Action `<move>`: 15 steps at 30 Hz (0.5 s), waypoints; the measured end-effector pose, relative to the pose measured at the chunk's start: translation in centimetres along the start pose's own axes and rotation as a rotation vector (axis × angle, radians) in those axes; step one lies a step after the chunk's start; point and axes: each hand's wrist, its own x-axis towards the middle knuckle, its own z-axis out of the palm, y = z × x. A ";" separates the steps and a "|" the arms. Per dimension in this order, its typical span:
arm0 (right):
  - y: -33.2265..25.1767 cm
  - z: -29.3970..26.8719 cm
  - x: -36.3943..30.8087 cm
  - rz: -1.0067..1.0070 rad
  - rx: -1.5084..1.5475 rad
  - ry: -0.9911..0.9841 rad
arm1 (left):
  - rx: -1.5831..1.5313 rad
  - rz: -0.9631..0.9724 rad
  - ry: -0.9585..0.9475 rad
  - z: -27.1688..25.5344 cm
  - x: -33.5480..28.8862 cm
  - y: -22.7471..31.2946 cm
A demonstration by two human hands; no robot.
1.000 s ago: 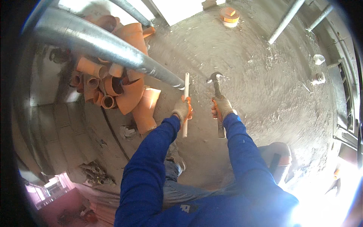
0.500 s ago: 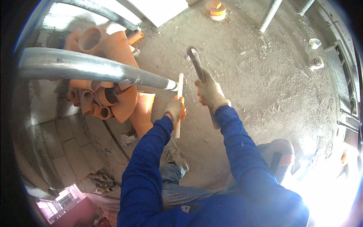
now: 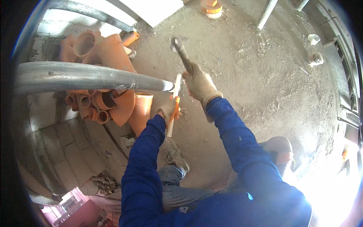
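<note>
My right hand (image 3: 200, 83), in a pale work glove, is closed round the handle of a hammer (image 3: 184, 56). The hammer head is raised, up and left of the hand, slightly blurred. My gloved left hand (image 3: 169, 109) grips a pale, straight stick (image 3: 171, 126), its upper end tilted to the right. Orange shows at the fingers of this hand; I cannot tell whether it is glove coating or a separate piece. Beside the stick's upper part is the end of a grey metal pole (image 3: 113, 77), which comes in from the left; whether they touch is unclear.
Several orange pipes and fittings (image 3: 115, 49) are heaped at the left, partly behind the pole. An orange-capped round piece (image 3: 211, 7) sits at the top. Metal poles (image 3: 267, 15) stand at upper right on the rough floor (image 3: 257, 83). Grey blocks (image 3: 64, 142) line the lower left.
The hammer and my right hand have moved left, closer to the stick. My left hand has shifted slightly left, and the stick now leans more. The view has shifted a little.
</note>
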 end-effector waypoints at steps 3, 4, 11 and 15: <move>-0.7 0.9 -0.5 -0.207 -0.011 0.213 | -0.027 -0.058 -0.015 0.0 -0.5 1.0; -0.7 1.0 -0.7 -0.183 -0.065 0.226 | 0.013 -0.048 -0.013 0.1 -0.9 1.3; 0.0 -0.8 -0.5 0.368 -0.062 -0.249 | 0.063 0.049 -0.046 0.7 -2.7 2.2; -0.3 0.5 0.0 -0.258 0.085 0.202 | -0.016 0.023 -0.100 -0.3 -1.2 1.4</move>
